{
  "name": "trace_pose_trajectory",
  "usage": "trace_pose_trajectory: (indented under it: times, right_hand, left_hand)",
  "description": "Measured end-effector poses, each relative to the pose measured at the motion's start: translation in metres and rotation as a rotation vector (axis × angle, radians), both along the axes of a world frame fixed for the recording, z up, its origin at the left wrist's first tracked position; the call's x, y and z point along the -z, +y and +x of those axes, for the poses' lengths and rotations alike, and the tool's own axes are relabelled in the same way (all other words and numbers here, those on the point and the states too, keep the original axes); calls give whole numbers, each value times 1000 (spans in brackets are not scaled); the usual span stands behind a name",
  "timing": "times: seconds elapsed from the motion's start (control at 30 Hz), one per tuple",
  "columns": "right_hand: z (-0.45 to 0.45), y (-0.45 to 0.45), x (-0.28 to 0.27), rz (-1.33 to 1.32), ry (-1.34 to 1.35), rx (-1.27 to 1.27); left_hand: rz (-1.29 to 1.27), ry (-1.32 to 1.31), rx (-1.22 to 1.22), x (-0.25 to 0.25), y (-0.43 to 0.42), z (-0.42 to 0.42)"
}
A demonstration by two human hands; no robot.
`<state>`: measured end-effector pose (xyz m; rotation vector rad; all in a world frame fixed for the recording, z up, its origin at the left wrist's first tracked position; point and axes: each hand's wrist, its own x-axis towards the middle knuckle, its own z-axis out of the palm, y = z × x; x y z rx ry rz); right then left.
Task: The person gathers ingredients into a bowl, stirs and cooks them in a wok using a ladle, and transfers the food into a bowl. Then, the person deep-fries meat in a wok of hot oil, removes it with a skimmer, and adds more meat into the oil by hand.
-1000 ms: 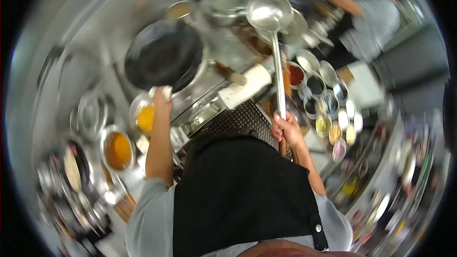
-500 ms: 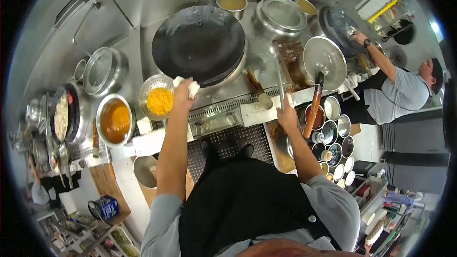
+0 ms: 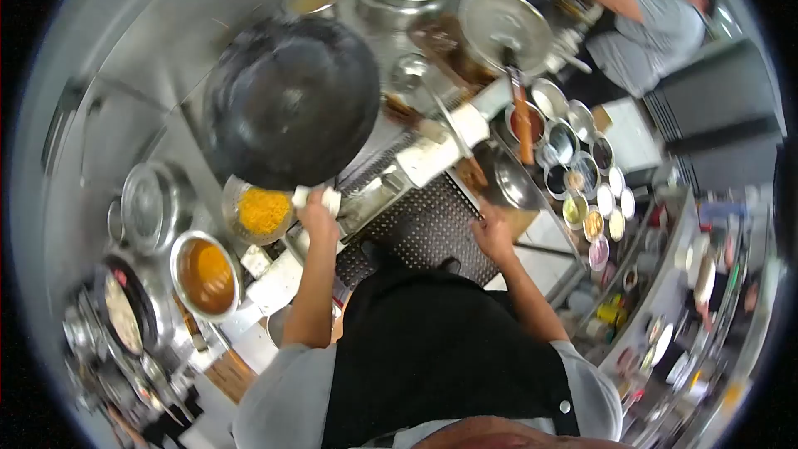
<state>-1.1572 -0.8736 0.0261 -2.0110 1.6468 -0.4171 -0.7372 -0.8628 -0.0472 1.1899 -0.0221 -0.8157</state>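
Observation:
My left hand [image 3: 316,220] is closed around a folded white cloth [image 3: 330,200] at the near rim of a large black wok [image 3: 291,104], which looks raised and tilted. Just left of that hand sits a perforated metal strainer [image 3: 233,195] filled with yellow shreds [image 3: 263,211]. My right hand [image 3: 495,235] hangs in front of the counter with loosely parted fingers, and nothing shows in it. A ladle [image 3: 446,112] with a wooden handle end lies across the counter edge, apart from that hand. Beside it on the stove rests a bamboo brush [image 3: 407,112].
A bowl of orange-brown liquid [image 3: 208,274] stands at left. Several seasoning containers [image 3: 562,141] cluster at right, near a large round strainer [image 3: 507,25] with a wooden-handled tool across it. A co-worker [image 3: 665,33] works at the far right. A perforated mat [image 3: 424,229] covers the floor.
My right hand has let go of the ladle and drawn back toward me. The wok has come up and tilted in my left hand. The whole view has turned.

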Motion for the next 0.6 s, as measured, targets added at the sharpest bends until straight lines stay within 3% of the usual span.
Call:
trace_pose_trajectory:
  times: [0.1,0.17,0.23,0.27,0.3,0.37,0.4,0.43,0.5,0.57,0.6]
  right_hand:
    - [-79,98,90,170,69,107]
    - [-117,153,96,390,158,129]
    - [-171,208,130,479,199,118]
    - [-203,234,147,572,186,160]
    - [-224,253,121,656,237,219]
    - [-281,315,147,482,115,426]
    - [-303,350,134,393,62,568]
    - [-329,381,117,290,13,707]
    - [-388,465,110,132,13,945]
    - [-425,541,39,130,-365,1372]
    - [-445,580,22,-53,-297,1500]
  left_hand:
    - [84,111,157,-49,59,-67]
    - [51,263,184,-26,89,-98]
    - [127,222,265,-1,116,-124]
    - [96,-70,304,22,133,-134]
    - [28,-360,319,43,145,-140]
    - [135,64,406,36,122,-122]
    - [100,-508,615,83,110,-85]
    - [65,-1096,615,124,99,-53]
    - [-228,392,862,66,118,-70]
    - [128,155,396,-10,150,-156]
    - [114,150,432,-18,166,-187]
